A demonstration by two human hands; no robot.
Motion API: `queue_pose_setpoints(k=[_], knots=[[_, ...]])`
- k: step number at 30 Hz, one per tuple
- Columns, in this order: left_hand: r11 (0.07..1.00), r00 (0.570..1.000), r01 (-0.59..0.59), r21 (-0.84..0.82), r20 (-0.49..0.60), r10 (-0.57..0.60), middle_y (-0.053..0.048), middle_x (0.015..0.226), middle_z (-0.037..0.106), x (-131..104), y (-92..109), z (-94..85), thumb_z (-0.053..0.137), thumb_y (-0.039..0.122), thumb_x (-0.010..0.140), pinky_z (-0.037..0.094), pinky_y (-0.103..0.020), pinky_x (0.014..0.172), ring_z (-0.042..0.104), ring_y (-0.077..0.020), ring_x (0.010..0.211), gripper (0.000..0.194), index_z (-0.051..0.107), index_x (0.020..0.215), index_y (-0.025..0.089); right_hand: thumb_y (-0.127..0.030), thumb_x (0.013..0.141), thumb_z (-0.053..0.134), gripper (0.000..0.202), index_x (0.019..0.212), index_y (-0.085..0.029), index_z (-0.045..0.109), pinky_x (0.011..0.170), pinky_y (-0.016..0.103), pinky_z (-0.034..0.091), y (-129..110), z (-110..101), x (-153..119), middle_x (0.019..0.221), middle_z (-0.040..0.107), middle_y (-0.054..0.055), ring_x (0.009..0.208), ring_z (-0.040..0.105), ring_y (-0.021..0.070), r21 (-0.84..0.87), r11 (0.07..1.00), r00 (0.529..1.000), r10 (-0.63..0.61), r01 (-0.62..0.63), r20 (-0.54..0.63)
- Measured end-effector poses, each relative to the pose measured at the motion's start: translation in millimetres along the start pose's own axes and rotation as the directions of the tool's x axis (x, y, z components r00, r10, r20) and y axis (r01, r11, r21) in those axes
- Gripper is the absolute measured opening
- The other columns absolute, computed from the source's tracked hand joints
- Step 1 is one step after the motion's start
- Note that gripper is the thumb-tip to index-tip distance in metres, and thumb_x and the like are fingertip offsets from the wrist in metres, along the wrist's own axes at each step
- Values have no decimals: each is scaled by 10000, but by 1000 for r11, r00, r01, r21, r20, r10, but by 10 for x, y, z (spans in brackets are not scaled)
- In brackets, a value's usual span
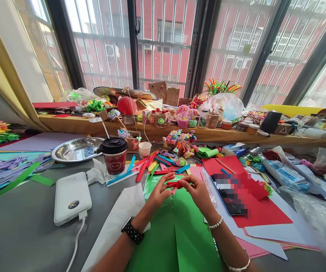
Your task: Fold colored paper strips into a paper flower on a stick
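Observation:
Above a green sheet point(163, 234) on the table, both hands meet at a small folded piece of red paper point(177, 184). My right hand point(196, 190) pinches it between thumb and fingertips. My left hand point(160, 190) has its fingers and thumb around the other end, and a paler pinkish tip of paper hangs below. The fingers partly hide how the paper is folded. Just beyond the hands lies a pile of coloured paper strips point(163, 162), in red, blue, yellow and green.
A white power bank point(72, 198) with a cable, a lidded cup point(114, 156) with a straw and a metal tray point(76, 149) stand left. Right lie a phone point(222, 194) and red paper point(265, 213). A bunch of small flowers point(180, 141) stands behind; crafts crowd the windowsill point(95, 127).

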State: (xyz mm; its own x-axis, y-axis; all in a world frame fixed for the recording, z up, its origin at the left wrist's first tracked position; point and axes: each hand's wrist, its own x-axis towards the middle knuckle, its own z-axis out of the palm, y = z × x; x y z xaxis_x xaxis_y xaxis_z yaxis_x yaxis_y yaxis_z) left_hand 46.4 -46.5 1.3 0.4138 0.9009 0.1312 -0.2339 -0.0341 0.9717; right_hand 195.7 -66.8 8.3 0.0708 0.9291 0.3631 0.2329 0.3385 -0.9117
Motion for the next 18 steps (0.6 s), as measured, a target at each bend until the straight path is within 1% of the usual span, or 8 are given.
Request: queue_pose_setpoints(k=[2, 4, 6, 7, 10, 13, 16, 18], knots=[[998, 998, 61, 1, 34, -61, -112, 1145, 467, 22, -10, -23, 600, 318, 628, 428, -318, 744, 553, -207, 879, 526, 450, 1120, 208, -378, 725, 531, 223, 690, -165, 586, 548, 253, 449, 10, -18, 2, 687, 610, 38, 647, 567, 152, -64, 997, 999, -46, 46, 8], [989, 986, 145, 29, 75, -147, -113, 1068, 511, 37, -1, -38, 617, 369, 624, 446, -332, 706, 591, -184, 762, 598, 407, 1161, 208, -357, 732, 529, 202, 688, -169, 588, 552, 253, 452, 8, -33, 2, 692, 592, 34, 657, 556, 151, -121, 988, 995, -95, 96, 20], [978, 966, 207, 32, 151, -209, -93, 951, 568, 39, 23, -44, 625, 382, 624, 452, -346, 694, 603, -177, 706, 637, 380, 1183, 202, -334, 740, 525, 181, 684, -174, 587, 550, 250, 447, -3, -49, 2, 697, 569, 27, 657, 542, 144, -165, 977, 991, -130, 135, 37], [975, 957, 223, 20, 186, -222, -78, 891, 586, 35, 35, -43, 630, 378, 623, 451, -348, 696, 606, -180, 703, 631, 387, 1177, 197, -326, 744, 523, 175, 679, -176, 585, 552, 249, 444, -10, -57, 2, 700, 558, 23, 656, 536, 140, -177, 973, 989, -143, 149, 46], [973, 951, 230, -33, 220, -218, -43, 786, 603, 15, 62, -39, 640, 350, 626, 438, -339, 719, 606, -196, 763, 558, 433, 1120, 194, -311, 748, 524, 158, 682, -182, 584, 565, 249, 441, -21, -73, 0, 715, 536, 17, 660, 527, 133, -178, 967, 983, -170, 180, 71], [980, 957, 199, -21, 220, -190, -32, 744, 601, 7, 69, -50, 622, 333, 651, 427, -297, 689, 591, -207, 825, 460, 460, 1055, 186, -295, 741, 539, 130, 701, -187, 600, 581, 249, 442, -16, -70, -5, 742, 515, 18, 684, 518, 131, -183, 961, 976, -193, 210, 102], [987, 963, 155, 34, 220, -159, -32, 721, 601, 13, 72, -72, 594, 326, 682, 408, -253, 611, 597, -197, 787, 351, 469, 969, 168, -291, 727, 558, 114, 700, -194, 614, 612, 259, 441, 0, -55, -9, 767, 497, 23, 722, 508, 138, -203, 951, 970, -212, 233, 124], [989, 963, 140, 49, 226, -148, -38, 751, 605, 17, 73, -85, 608, 312, 671, 400, -241, 582, 601, -195, 769, 347, 456, 947, 166, -294, 723, 564, 113, 698, -195, 613, 622, 263, 440, 10, -47, -8, 780, 492, 27, 747, 504, 145, -203, 951, 970, -210, 232, 125]])
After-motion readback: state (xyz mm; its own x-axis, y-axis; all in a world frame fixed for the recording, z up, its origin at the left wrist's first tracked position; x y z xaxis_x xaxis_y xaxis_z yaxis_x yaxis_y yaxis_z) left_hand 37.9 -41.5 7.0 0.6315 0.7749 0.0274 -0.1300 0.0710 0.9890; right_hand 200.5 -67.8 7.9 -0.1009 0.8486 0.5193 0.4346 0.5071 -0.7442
